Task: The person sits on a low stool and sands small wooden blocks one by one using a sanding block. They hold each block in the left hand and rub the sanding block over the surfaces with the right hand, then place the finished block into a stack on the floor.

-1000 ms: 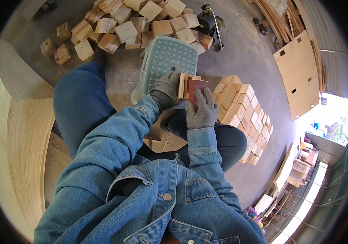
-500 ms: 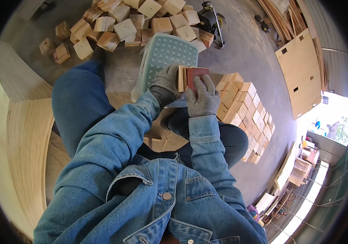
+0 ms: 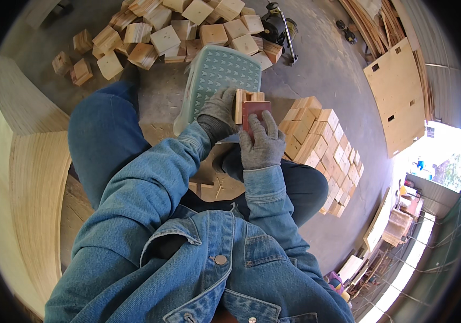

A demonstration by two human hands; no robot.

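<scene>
My gloved left hand [image 3: 219, 114] is closed round the left side of a small wooden block [image 3: 239, 106] with a recess in its face. Against the block's near side is a flat reddish-brown piece of sandpaper [image 3: 253, 110], which my gloved right hand [image 3: 263, 143] grips with fingers over its front. The block is held at the right edge of a pale green plastic stool [image 3: 222, 70] with a raised pattern on top. Part of the block is hidden behind the sandpaper and the left glove.
A loose heap of wooden blocks [image 3: 166, 39] lies beyond the stool, with a black power tool [image 3: 277, 28] beside it. Neatly stacked blocks [image 3: 324, 148] stand at my right knee. Curved plywood panels [image 3: 35, 199] rise on the left; a plywood sheet [image 3: 397, 99] leans at the right.
My right hand has drawn the sandpaper down toward me along the block, baring more of the block's far end. The left hand stays nearly still.
</scene>
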